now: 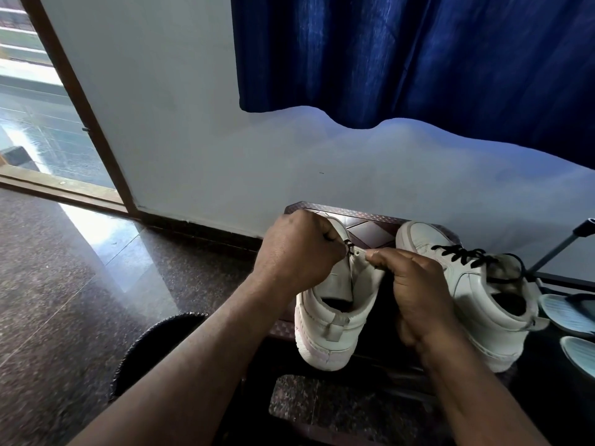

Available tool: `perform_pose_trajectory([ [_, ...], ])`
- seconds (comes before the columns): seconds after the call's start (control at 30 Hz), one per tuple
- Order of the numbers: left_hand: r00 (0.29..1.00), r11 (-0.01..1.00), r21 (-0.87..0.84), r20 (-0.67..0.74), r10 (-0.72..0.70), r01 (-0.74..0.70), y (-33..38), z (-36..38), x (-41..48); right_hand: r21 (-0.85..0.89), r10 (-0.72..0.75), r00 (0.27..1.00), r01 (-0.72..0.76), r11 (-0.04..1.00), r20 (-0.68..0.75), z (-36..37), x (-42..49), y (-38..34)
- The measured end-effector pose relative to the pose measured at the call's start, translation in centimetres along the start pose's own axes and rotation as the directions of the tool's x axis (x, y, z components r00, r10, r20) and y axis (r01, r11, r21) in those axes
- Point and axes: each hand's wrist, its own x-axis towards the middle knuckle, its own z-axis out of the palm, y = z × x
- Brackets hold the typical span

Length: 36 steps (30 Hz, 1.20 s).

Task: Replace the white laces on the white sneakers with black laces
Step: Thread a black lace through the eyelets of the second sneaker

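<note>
While the left hand (294, 249) pinches the black lace (348, 243), the right hand (418, 294) pinches the sneaker (331, 317), fingers (386, 257) curled.

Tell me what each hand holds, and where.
Left hand pinches the black lace beside the eyelets of the nearer sneaker; right hand pinches that sneaker's eyelet edge.

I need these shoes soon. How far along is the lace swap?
About halfway. Done: the sneaker on the right wears a black lace. In hand: the left hand pinches a second black lace at the held sneaker, whose flap the right hand grips. Left: threading that shoe; how far it is laced is hidden.
</note>
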Motion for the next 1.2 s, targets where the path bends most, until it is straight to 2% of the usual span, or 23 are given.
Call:
perform_pose_trajectory([
  [0.2,0.996,0.994,0.103,0.072,-0.048,0.04,0.2,1.2,0.6,-0.007,-0.032,0.999,0.032,0.999,-0.013,0.2,-0.1,0.3],
  [0.4,0.998,0.998,0.016,0.037,-0.059,0.058,0.0,1.9,0.6,-0.034,-0.07,0.998,0.07,0.997,-0.005,0.1,-0.3,0.2],
  [0.57,0.999,0.999,0.037,0.05,0.007,-0.009,0.2,2.0,0.7,-0.099,-0.113,0.994,0.112,0.989,-0.003,0.1,-0.1,0.3],
  [0.8,0.993,0.992,0.122,0.115,-0.005,-0.009,0.5,1.2,0.5,-0.152,-0.137,0.991,0.134,0.979,-0.011,0.2,-0.2,0.4],
  [1.0,0.995,0.996,0.093,0.098,0.009,-0.018,0.6,1.6,0.4,-0.192,-0.16,0.987,0.153,0.969,-0.02,0.1,-0.3,0.3],
  [1.2,0.999,0.995,0.094,0.007,0.032,-0.033,0.5,1.8,0.4,-0.231,-0.186,0.982,0.175,0.957,-0.025,0.0,0.0,0.6],
])
